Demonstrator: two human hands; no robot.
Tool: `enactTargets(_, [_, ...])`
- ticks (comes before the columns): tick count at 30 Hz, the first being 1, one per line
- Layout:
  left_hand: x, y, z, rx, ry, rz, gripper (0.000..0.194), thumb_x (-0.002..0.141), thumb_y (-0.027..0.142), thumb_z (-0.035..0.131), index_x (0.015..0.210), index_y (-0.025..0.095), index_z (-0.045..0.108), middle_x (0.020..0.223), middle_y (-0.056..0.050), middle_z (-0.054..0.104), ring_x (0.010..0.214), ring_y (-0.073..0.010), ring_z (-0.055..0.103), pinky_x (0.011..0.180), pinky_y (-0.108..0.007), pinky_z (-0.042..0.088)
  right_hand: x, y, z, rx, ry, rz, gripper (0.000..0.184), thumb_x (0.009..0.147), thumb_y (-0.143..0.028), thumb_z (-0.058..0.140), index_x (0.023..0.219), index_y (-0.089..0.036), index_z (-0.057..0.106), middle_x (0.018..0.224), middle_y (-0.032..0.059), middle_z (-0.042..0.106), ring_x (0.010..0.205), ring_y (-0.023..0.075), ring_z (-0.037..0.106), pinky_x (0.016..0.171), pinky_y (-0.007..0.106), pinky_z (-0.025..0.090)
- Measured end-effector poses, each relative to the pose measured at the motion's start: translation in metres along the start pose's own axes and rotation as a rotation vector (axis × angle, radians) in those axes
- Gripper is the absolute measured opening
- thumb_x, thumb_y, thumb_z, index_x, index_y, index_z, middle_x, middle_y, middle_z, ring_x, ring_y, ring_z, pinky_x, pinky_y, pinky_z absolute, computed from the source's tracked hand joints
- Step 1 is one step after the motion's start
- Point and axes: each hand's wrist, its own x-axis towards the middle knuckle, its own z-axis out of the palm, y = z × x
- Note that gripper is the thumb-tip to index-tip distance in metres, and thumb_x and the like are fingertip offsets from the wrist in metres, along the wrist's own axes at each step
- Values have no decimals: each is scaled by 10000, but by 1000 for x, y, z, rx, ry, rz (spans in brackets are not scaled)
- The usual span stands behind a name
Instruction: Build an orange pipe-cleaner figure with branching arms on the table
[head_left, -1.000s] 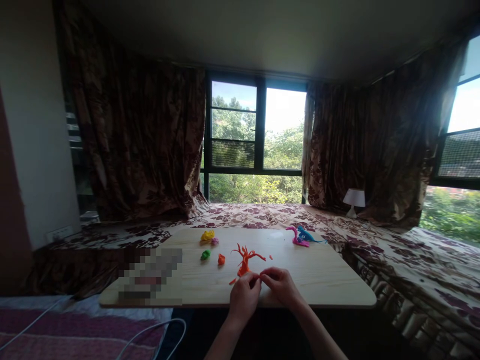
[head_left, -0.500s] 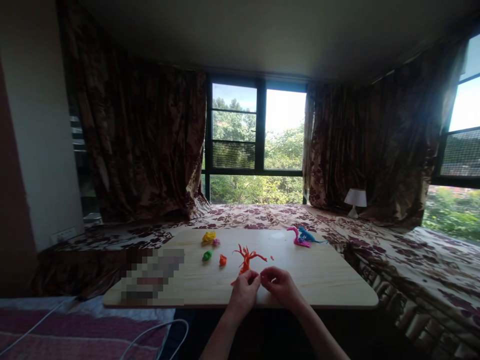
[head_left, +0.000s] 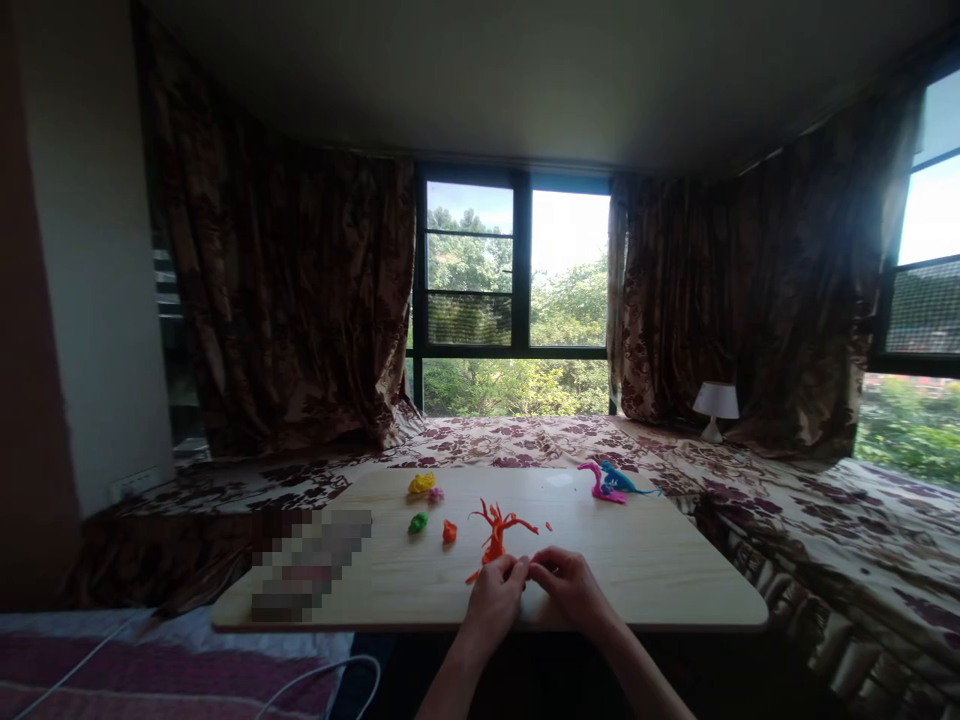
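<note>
An orange clay figure shaped like a bare tree [head_left: 495, 532], with thin branches spreading from a trunk, is on the light wooden table [head_left: 645, 570]. My left hand [head_left: 495, 592] is just in front of its base and hides part of it. My right hand [head_left: 571, 588] is beside it, with the fingertips of both hands pinched close together. Whatever lies between those fingertips is too small or too hidden to make out. A tiny orange clay bit [head_left: 549, 526] lies near the tip of the right branch.
Left of the tree are lumps of yellow clay [head_left: 421, 484], pink clay [head_left: 436, 495], green clay [head_left: 418, 522] and orange clay [head_left: 449, 531]. A magenta clay figure [head_left: 604, 486] and a blue clay figure [head_left: 621, 478] are at the back right. A blurred-out patch [head_left: 311, 565] covers the table's left side.
The whole view has shifted slightly, so everything appears a little lower. Both hands keep their pinch in front of the orange tree, with only small finger movement.
</note>
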Motion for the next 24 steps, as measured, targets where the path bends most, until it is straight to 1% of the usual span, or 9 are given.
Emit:
enactTargets(5, [-3,5,-3,-3,4,4,375,754,497,431,661,161,569,583,13,531,592,-125,481,586,-232,360,-1,-2,-3,11,-30,-22,213,771,-339,561,768,-157,672,738,30,672,701,165,591,641,240,445])
enactTargets(9, [-3,6,-4,-29,27,13,308,728,444,482,667,155,568,609,9,540,615,-127,482,600,-229,370,0,-3,-4,8,4,-3,204,764,-326,565,760,-154,675,738,34,673,707,167,588,660,247,443])
enactTargets(12, [-2,4,-2,-57,32,37,295,722,427,491,664,150,574,619,2,552,635,-133,490,611,-230,377,0,-1,-4,13,16,11,184,744,-317,585,768,-157,672,754,36,673,708,166,588,655,246,446])
enactTargets(15, [-2,2,-2,-78,19,47,310,732,426,478,655,146,585,605,-1,556,612,-130,489,603,-234,377,1,2,-2,24,14,26,173,722,-314,605,756,-156,666,740,34,670,686,161,587,640,243,449])
enactTargets(18, [-5,3,-2,-84,-18,60,326,745,429,464,681,144,608,623,-10,579,627,-136,505,620,-239,381,2,4,-2,15,45,35,173,711,-316,615,724,-150,661,698,34,663,651,156,584,623,244,449])
enactTargets(21, [-7,5,-3,-88,-41,80,312,726,430,497,742,147,628,691,-21,613,687,-151,530,651,-243,388,2,3,-2,-6,70,15,183,720,-322,607,725,-152,674,703,39,660,665,161,587,626,248,449])
enactTargets(24, [-6,5,-4,-90,-22,72,325,729,439,491,733,144,628,674,-20,605,674,-149,526,643,-243,387,1,1,-3,-13,24,-33,206,762,-331,563,767,-172,693,756,43,658,723,168,595,635,247,448])
